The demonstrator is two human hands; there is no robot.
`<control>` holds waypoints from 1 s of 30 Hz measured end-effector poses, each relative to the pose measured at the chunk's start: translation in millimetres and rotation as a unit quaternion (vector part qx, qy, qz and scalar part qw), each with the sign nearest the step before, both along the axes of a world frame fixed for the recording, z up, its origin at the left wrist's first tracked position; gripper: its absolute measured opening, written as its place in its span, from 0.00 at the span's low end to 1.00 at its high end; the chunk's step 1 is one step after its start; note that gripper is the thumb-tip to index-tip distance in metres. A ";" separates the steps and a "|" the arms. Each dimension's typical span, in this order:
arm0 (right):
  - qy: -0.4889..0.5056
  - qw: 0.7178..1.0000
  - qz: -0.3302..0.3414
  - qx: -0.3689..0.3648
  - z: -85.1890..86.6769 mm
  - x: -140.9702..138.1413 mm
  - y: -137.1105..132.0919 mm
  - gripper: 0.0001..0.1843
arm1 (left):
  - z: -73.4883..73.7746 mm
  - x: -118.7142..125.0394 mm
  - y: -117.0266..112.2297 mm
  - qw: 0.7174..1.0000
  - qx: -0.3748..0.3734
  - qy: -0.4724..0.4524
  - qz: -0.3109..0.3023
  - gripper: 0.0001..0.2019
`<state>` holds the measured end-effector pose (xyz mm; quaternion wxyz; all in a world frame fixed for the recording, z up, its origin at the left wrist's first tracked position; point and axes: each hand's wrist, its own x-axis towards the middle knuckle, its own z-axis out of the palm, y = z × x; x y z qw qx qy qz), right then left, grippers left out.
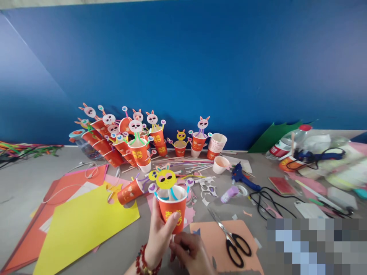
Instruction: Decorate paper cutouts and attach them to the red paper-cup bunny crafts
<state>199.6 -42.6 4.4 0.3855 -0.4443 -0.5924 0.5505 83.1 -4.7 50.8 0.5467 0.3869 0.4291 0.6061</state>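
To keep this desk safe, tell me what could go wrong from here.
The left hand grips the orange-red cup by its side; squeezing too hard might dent it and shift the yellow bunny face above its rim.
The scissors lie close to the right hand, so a sideways move could knock them.
The stacked cups at back left lean; a bump might topple them.

Light: moderate, diffuse. You see pale glare on the blue panel (183, 68) toward its far left and right, deeper tone mid-panel. Faint, soft shadows sit behind the standing cups (198, 144). Your right hand (191, 250) reads darker than your left hand (162, 229). Edges stretch, wide-angle; coloured strands (31, 149) at left look smeared. Coarse pixel blocks (317, 246) cover your lower-right corner.
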 end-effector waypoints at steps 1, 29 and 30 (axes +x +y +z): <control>-0.011 1.000 0.010 0.009 -0.4 0.2 -0.8 0.28 | -0.9 -0.8 1.0 1.000 0.006 0.003 0.006 0.31; -0.077 0.991 0.042 0.102 18.4 1.6 9.2 0.23 | 6.0 0.4 -1.9 0.998 0.013 0.049 0.022 0.31; -0.067 0.992 0.026 0.102 19.6 1.9 10.2 0.24 | 6.6 0.7 -3.3 0.998 0.010 0.055 0.016 0.32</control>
